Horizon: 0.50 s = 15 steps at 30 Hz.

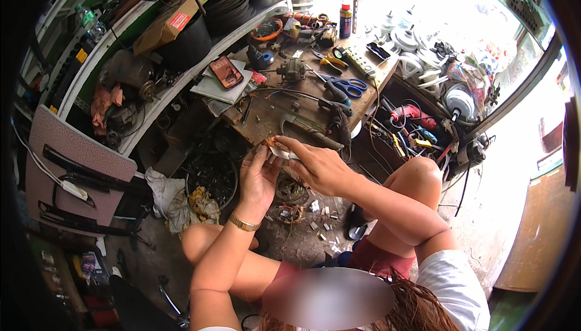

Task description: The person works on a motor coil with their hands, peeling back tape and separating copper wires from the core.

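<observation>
In front of the workbench's near edge, both my hands are raised and brought together. My left hand point(257, 179), with a gold-coloured watch on its wrist, pinches a small copper-coloured and white piece point(279, 151) from the left. My right hand point(324, 170) closes on the same piece from the right, its fingers reaching over the top. The fingers cover much of the piece, and I cannot make out its exact kind. Beyond the hands, a curved dark-handled tool point(305, 134) lies at the edge of the wooden workbench point(257, 119).
Blue-handled scissors point(350, 86), yellow-handled pliers point(333, 61), a small motor point(292, 69) and a power strip point(362, 63) lie on the bench. Right of it, a drawer holds a red drill point(411, 115). A basin of dark bits point(212, 176) stands on the floor at left.
</observation>
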Tool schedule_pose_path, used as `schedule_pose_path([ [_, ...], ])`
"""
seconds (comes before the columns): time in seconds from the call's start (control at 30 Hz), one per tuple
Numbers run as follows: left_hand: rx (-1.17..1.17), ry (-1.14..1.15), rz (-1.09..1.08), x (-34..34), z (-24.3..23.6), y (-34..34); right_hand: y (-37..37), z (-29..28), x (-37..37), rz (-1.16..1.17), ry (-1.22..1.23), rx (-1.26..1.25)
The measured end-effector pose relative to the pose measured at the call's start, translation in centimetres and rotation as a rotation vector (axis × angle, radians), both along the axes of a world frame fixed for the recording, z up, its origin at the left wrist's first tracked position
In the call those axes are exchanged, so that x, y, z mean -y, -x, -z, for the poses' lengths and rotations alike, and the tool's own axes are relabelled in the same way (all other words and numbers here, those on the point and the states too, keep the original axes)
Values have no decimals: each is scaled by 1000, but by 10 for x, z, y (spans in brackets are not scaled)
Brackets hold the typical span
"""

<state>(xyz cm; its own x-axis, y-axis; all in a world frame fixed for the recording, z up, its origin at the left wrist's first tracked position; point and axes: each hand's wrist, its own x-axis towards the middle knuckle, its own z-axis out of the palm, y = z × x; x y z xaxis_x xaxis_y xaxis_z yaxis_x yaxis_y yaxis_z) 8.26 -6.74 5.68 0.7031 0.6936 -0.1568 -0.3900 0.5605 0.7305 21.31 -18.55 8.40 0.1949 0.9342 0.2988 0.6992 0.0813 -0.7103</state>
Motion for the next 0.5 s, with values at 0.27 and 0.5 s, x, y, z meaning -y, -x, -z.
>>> schedule_pose_path([
  [0.27,16,-8,42,-2,2,3,-1,-6,2,-25,20,25],
  [0.5,39,-22,-11,4,7,1,5,2,-4,58,-2,-3],
])
